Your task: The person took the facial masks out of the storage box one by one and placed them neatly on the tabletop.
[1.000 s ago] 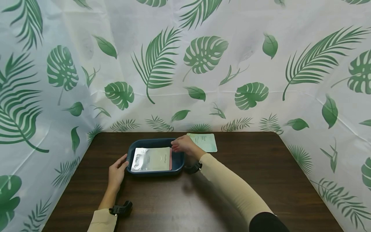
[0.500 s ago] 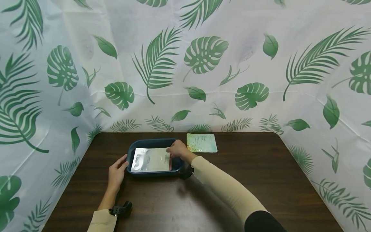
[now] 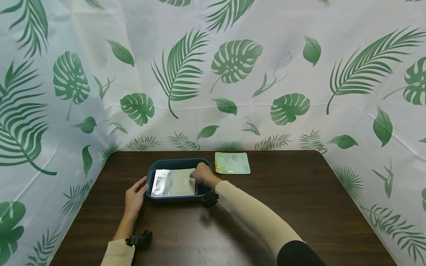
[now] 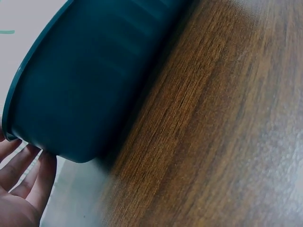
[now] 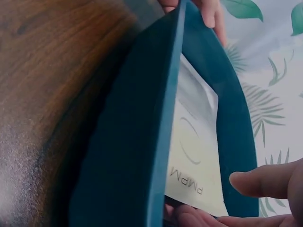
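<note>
1. Held the dark blue tray (image 3: 179,163) by its left end with the left hand (image 3: 134,197), grasping round the end wall; in the left wrist view, touched its outer side below the rim with the fingertips (image 4: 47,164).
2. Had the right hand (image 3: 203,174) inside the right end of the tray, at the right edge of the silver-and-cream pouch (image 3: 174,183).
3. In the right wrist view, had the fingers (image 5: 194,218) partly hidden beneath that edge, with the thumb (image 5: 260,182) raised on the upper side. Could not tell whether pinching the pouch or only touching it.
4. Found the pouch lying inside the tray, its glossy silver end to the left and its cream end, lettered PMPM, to the right, near the right hand.
5. Saw a pink sliver (image 3: 196,189) along the right edge of the pouch, too small to identify.
6. Saw a green-and-yellow packet (image 3: 232,163) flat on the dark wooden table (image 3: 299,207), near the back edge, just beside the tray on the right but not touching it.
7. Wore a black device on each wrist, and beige sleeves (image 3: 253,214).
8. Faced a white backdrop (image 3: 196,22) with green leaf prints (image 3: 236,61) behind the table.
</note>
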### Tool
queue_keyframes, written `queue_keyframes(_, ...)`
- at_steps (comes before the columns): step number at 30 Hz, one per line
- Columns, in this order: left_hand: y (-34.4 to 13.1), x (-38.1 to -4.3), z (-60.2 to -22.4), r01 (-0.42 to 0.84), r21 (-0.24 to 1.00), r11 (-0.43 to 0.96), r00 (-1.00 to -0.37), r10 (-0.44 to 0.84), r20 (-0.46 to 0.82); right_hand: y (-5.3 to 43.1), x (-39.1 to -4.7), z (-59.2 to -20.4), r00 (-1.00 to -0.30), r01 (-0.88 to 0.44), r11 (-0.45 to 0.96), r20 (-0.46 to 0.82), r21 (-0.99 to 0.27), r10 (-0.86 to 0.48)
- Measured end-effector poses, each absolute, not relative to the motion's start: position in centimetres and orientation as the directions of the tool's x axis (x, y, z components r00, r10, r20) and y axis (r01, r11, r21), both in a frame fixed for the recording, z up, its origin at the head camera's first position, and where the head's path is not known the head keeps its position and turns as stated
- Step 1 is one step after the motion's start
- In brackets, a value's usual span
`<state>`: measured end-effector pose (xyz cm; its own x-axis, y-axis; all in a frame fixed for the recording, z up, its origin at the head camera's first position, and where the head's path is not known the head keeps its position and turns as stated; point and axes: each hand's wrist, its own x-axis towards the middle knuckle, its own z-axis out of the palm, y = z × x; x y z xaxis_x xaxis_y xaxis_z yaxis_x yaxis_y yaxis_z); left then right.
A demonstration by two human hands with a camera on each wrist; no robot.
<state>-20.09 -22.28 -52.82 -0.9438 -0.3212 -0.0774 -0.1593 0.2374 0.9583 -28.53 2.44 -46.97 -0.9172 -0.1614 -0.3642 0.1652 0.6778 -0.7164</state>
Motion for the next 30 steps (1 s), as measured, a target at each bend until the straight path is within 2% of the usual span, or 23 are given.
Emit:
queue_keyframes(7, -22.3, -20.0, -52.6, -0.159, 0.959, 0.234, -0.945, -0.316, -0.08, 2.5, -28.1, -47.6, -0.925, 0.204, 0.545, -0.343, -0.813, -0.165)
queue_keyframes(15, -22.4, -20.0, -52.6, -0.166, 0.957, 0.238, -0.949, -0.304, -0.089, 2.4, -27.8, -48.6, -0.923, 0.225, 0.473, -0.343, -0.852, -0.177)
queue_keyframes(30, -22.4, -20.1, -52.9, -0.136, 0.959, 0.25, -0.948, -0.314, -0.053, 1.7, -27.8, -49.0, -0.959, 0.231, 0.425, -0.278, -0.875, -0.052)
